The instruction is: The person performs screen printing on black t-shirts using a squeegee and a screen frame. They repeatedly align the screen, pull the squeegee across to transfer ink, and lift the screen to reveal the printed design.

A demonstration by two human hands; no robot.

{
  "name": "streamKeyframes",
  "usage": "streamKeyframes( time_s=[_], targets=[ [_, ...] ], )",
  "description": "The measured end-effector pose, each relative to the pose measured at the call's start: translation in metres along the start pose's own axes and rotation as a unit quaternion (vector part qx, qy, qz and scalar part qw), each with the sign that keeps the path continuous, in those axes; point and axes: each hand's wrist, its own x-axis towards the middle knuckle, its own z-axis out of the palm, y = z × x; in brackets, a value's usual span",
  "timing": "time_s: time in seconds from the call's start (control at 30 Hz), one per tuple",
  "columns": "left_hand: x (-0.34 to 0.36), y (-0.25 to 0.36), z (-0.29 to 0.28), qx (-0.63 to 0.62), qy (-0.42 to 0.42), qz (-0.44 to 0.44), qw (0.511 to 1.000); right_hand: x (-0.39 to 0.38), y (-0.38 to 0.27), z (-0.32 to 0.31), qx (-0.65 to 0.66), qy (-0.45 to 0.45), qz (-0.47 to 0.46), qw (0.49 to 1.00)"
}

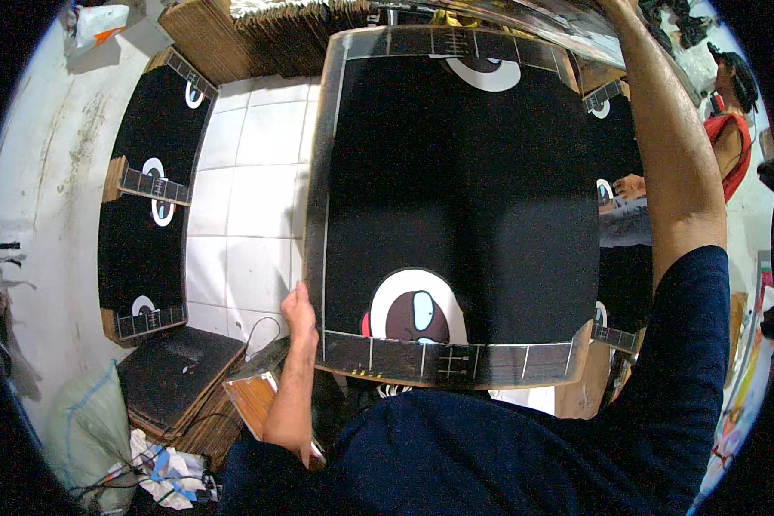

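A large black board [456,189] with printed cartoon eyes, dark ruled margins and thin brown edges fills the middle in front of my body. My left hand [299,310] is closed at its lower left edge, the thumb upward and the fingers mostly hidden. My right arm reaches far forward along the right side. My right hand [619,5] is cut off by the top of the picture, so its fingers do not show. It is near a shiny clear sheet [542,24] lying across the far end.
Similar black boards lie on the left [146,129] and right [623,275]. A stack of brown cardboard [267,43] stands at the back. White floor tiles [258,198], dark stacked boards [176,378] and a green sack [82,430] are left. A co-worker's hand [631,187] is at right.
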Motion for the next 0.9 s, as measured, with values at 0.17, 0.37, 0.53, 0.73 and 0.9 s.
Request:
streamKeyframes(
  time_s=[0.17,0.37,0.53,0.73,0.9],
  targets=[
    [0.004,-0.007,0.010,0.086,0.023,0.017,0.996,-0.005,-0.002,-0.002,0.010,0.004,0.000,1.000],
    [-0.005,0.000,-0.019,0.146,-0.073,0.095,0.982,-0.006,0.005,-0.001,0.032,-0.004,-0.003,0.999],
    [-0.020,0.027,-0.038,0.311,-0.131,0.153,0.929,-0.001,-0.001,0.002,0.036,-0.013,-0.007,0.999],
    [-0.015,0.036,-0.032,0.336,-0.116,0.175,0.918,0.002,-0.013,-0.008,0.014,-0.007,0.054,0.998],
    [-0.015,0.044,-0.026,0.375,-0.102,0.158,0.908,0.011,-0.015,-0.011,0.006,-0.013,0.056,0.998]
  ],
)
